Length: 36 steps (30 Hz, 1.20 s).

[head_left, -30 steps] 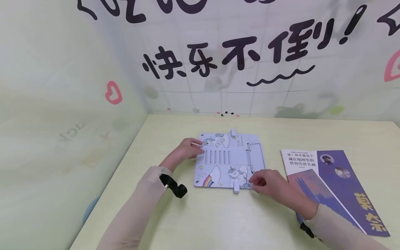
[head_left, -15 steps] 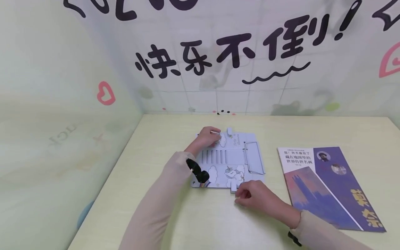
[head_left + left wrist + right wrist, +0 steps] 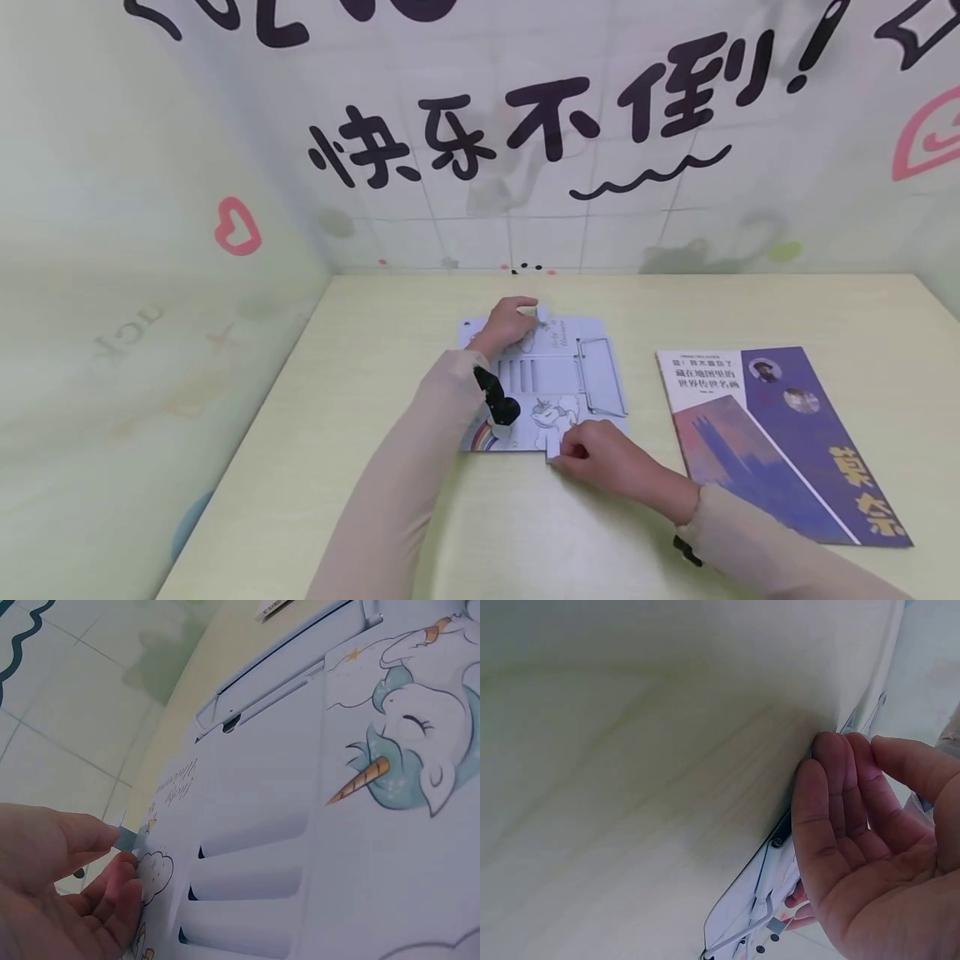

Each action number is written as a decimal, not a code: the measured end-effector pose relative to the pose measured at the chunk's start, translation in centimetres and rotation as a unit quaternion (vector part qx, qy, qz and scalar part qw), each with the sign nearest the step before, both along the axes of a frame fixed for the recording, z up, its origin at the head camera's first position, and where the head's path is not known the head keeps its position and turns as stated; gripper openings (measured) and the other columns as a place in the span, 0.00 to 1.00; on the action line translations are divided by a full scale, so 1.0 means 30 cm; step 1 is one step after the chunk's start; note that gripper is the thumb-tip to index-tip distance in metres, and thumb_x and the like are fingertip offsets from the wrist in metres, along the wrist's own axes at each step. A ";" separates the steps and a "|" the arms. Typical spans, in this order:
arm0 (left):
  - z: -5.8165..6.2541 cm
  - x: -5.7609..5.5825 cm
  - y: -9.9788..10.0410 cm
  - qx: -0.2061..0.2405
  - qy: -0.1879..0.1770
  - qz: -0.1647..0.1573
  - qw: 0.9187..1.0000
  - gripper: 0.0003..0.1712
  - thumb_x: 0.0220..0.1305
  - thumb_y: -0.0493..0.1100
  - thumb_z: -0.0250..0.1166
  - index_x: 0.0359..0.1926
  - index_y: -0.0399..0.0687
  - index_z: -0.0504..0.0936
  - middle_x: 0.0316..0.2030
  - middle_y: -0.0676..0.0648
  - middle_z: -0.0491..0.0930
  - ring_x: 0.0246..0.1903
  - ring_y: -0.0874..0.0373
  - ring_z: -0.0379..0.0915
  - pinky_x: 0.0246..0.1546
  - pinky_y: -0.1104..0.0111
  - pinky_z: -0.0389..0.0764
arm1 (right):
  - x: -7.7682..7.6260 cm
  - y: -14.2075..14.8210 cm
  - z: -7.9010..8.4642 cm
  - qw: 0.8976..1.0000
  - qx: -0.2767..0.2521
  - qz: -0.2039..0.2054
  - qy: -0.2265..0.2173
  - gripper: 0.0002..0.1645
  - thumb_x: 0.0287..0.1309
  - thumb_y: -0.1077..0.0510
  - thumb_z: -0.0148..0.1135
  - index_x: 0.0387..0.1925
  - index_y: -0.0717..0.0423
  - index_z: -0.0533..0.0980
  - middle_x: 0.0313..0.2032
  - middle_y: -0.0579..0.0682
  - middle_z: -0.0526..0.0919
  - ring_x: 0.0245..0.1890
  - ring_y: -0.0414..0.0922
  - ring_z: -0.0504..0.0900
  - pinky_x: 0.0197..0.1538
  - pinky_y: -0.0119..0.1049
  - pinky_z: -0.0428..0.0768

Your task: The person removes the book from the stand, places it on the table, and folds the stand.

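A pale lilac book stand (image 3: 558, 377) printed with unicorns and a rainbow lies flat on the table, its wire ledge at the right. My left hand (image 3: 512, 322) reaches across it to the far edge and pinches the small far page clip (image 3: 542, 312). In the left wrist view, the bluish clip (image 3: 126, 839) shows at the fingertips. At the near edge, the right hand (image 3: 603, 454) pinches the near page clip (image 3: 552, 440) between thumb and curled fingers. The right wrist view shows those fingers (image 3: 810, 802) against the stand's edge, the clip itself largely hidden.
A purple and white book (image 3: 780, 442) lies flat on the pale wooden table (image 3: 525, 533), right of the stand. White printed hangings (image 3: 450, 233) close off the back and left sides. Black camera mounts (image 3: 497, 398) sit on both wrists.
My left hand has gone from the stand's left edge to the far clip. The right hand has shifted left from the lower right corner to the near clip. The view has turned slightly right.
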<state>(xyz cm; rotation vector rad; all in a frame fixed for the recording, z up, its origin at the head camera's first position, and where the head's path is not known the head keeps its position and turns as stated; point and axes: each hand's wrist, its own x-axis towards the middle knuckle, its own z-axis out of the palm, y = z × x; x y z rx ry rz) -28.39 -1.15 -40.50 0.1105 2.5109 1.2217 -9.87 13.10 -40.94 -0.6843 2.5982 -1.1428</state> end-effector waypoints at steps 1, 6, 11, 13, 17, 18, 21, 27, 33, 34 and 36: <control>-0.001 0.001 -0.001 -0.001 0.007 -0.001 1.000 0.23 0.65 0.41 0.57 0.62 0.50 0.71 0.34 0.47 0.76 0.26 0.60 0.67 0.31 0.71 0.72 | -0.001 -0.001 0.001 1.000 0.000 0.001 -0.001 0.17 0.54 0.61 0.64 0.13 0.53 0.73 0.13 0.37 0.67 0.17 0.32 0.63 0.22 0.26 0.66; 0.001 0.011 0.000 0.008 0.023 0.000 1.000 0.21 0.65 0.39 0.56 0.60 0.47 0.73 0.59 0.43 0.70 0.49 0.52 0.70 0.55 0.61 0.70 | -0.005 -0.003 0.003 1.000 0.002 -0.001 -0.004 0.16 0.54 0.61 0.64 0.13 0.54 0.74 0.14 0.37 0.69 0.17 0.32 0.64 0.22 0.26 0.67; 0.001 0.016 0.006 0.004 0.022 0.004 1.000 0.21 0.65 0.40 0.56 0.59 0.48 0.74 0.60 0.44 0.68 0.54 0.51 0.68 0.57 0.59 0.68 | -0.011 -0.001 0.001 1.000 0.002 -0.005 -0.005 0.15 0.53 0.62 0.64 0.14 0.53 0.74 0.14 0.38 0.69 0.16 0.32 0.65 0.21 0.26 0.67; -0.001 0.015 0.010 0.001 0.021 0.005 1.000 0.21 0.65 0.40 0.57 0.58 0.48 0.74 0.61 0.45 0.68 0.56 0.51 0.66 0.59 0.60 0.67 | -0.015 0.000 0.002 1.000 0.002 -0.010 -0.010 0.14 0.53 0.61 0.64 0.15 0.54 0.75 0.14 0.39 0.70 0.17 0.33 0.66 0.21 0.26 0.68; -0.006 0.011 0.014 -0.002 0.022 0.000 1.000 0.20 0.64 0.40 0.57 0.57 0.48 0.75 0.62 0.46 0.67 0.62 0.52 0.61 0.62 0.60 0.63 | -0.023 0.004 0.008 1.000 0.006 -0.018 -0.023 0.12 0.54 0.62 0.64 0.17 0.55 0.77 0.16 0.40 0.73 0.17 0.35 0.67 0.22 0.27 0.69; -0.006 0.012 0.015 -0.001 0.022 -0.001 1.000 0.19 0.64 0.40 0.57 0.57 0.48 0.76 0.62 0.46 0.66 0.63 0.53 0.59 0.62 0.60 0.62 | -0.026 0.004 0.009 0.999 0.008 -0.021 -0.027 0.12 0.54 0.62 0.64 0.17 0.55 0.78 0.16 0.41 0.73 0.17 0.35 0.67 0.22 0.27 0.68; -0.004 0.017 0.014 0.001 0.021 -0.003 1.000 0.19 0.64 0.40 0.57 0.56 0.48 0.76 0.62 0.46 0.66 0.63 0.53 0.57 0.62 0.60 0.62 | -0.034 0.005 0.008 0.999 0.009 -0.025 -0.032 0.11 0.53 0.63 0.64 0.17 0.56 0.78 0.16 0.41 0.73 0.18 0.35 0.67 0.22 0.27 0.68; -0.001 0.030 0.012 0.008 0.021 -0.001 1.000 0.19 0.65 0.40 0.57 0.56 0.47 0.76 0.61 0.45 0.67 0.61 0.52 0.61 0.61 0.60 0.63 | -0.049 0.006 0.000 0.999 0.014 -0.025 -0.038 0.11 0.52 0.63 0.65 0.17 0.56 0.78 0.15 0.40 0.72 0.17 0.35 0.66 0.21 0.26 0.66; -0.001 0.038 0.004 0.009 0.021 -0.003 1.000 0.21 0.65 0.41 0.56 0.59 0.46 0.74 0.59 0.44 0.70 0.54 0.51 0.67 0.57 0.60 0.68 | -0.050 0.014 0.001 0.999 0.010 -0.024 -0.044 0.09 0.52 0.63 0.65 0.18 0.56 0.79 0.16 0.41 0.73 0.18 0.35 0.67 0.21 0.26 0.67; -0.002 0.038 0.001 0.008 0.020 -0.004 1.000 0.22 0.65 0.42 0.56 0.60 0.46 0.72 0.58 0.43 0.70 0.53 0.51 0.68 0.56 0.60 0.69 | -0.050 0.020 0.005 0.999 0.009 -0.024 -0.045 0.08 0.52 0.63 0.65 0.19 0.57 0.79 0.17 0.41 0.74 0.18 0.36 0.67 0.21 0.26 0.68; -0.007 0.037 -0.012 0.008 0.024 -0.004 1.000 0.25 0.66 0.43 0.56 0.64 0.45 0.67 0.57 0.42 0.70 0.53 0.51 0.68 0.54 0.61 0.71 | -0.051 0.040 0.014 0.998 0.010 -0.032 -0.044 0.06 0.53 0.62 0.64 0.22 0.57 0.80 0.18 0.42 0.76 0.19 0.36 0.68 0.22 0.27 0.69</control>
